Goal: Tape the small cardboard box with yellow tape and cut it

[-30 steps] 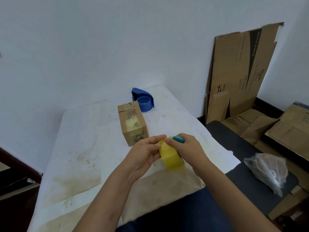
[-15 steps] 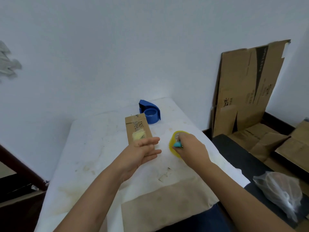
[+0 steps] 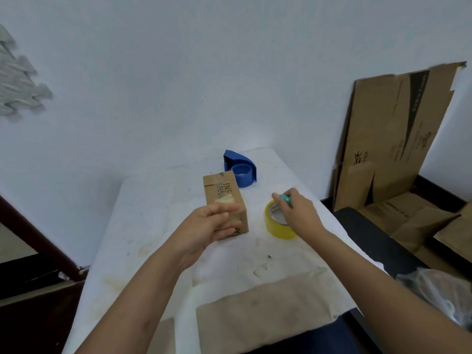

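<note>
Head view, looking down along both bare forearms to a white, stained tabletop point(image 3: 158, 226). A small brown cardboard box point(image 3: 224, 198) with black printed lettering stands on it near the middle, long side running away from the person, with a pale yellowish patch of tape on its top face. The left hand point(image 3: 212, 223) is at the near end of that box, palm turned inward, fingers point(image 3: 224, 208) loosely curled and laid across the top and near corner; it looks to be touching the box, though whether it really grips it I cannot tell.

Just to the right of the box, apart from it, a roll of yellow tape point(image 3: 278, 226) lies on the table. The right hand point(image 3: 298, 213) rests over the far side of the roll, fingers closed around a small teal-handled tool point(image 3: 286, 199) whose tip pokes out between thumb and forefinger. The blade, if there is one, is hidden.

Behind the box, near the wall, sits a blue plastic tape dispenser point(image 3: 240, 169). A large flattened brown cardboard sheet point(image 3: 393, 139) leans against the wall to the right, with more cardboard pieces heaped on the floor below it. A clear plastic bag point(image 3: 439, 290) shows at the lower right edge.
</note>
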Demonstrator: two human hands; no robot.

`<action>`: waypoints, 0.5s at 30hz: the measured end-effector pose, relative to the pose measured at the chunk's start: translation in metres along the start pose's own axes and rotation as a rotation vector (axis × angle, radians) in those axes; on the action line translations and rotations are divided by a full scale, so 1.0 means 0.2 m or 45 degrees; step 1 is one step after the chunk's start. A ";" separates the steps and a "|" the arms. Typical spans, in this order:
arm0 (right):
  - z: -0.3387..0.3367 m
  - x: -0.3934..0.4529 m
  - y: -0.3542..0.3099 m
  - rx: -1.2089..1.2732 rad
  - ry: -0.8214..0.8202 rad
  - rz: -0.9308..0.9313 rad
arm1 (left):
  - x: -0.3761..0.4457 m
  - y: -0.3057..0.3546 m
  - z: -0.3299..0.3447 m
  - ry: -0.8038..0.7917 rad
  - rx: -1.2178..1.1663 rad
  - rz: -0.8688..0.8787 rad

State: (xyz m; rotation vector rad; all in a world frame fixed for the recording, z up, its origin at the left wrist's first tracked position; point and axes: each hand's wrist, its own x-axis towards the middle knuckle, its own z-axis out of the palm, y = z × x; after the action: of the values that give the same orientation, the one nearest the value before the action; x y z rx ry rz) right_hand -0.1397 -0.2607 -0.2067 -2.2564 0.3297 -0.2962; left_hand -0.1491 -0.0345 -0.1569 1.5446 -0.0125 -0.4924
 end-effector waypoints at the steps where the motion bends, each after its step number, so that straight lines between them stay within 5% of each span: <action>1: -0.02 0.01 0.00 0.017 0.027 0.030 | 0.00 -0.01 0.00 0.005 0.002 0.003; 8: 0.03 0.07 0.02 -0.451 -0.300 -0.019 | 0.01 -0.03 -0.01 0.032 0.013 -0.011; 12: 0.07 0.08 0.01 -0.494 -0.244 -0.007 | -0.01 -0.03 -0.04 0.039 -0.017 -0.016; 15: 0.09 0.08 0.00 -0.356 0.003 -0.116 | -0.03 -0.03 -0.07 0.048 0.002 -0.022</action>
State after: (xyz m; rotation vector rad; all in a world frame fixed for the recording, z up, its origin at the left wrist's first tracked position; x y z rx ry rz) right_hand -0.1192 -0.2519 -0.2166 -2.5511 0.2835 -0.3161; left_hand -0.1522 -0.0196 -0.1625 1.5562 0.0297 -0.4764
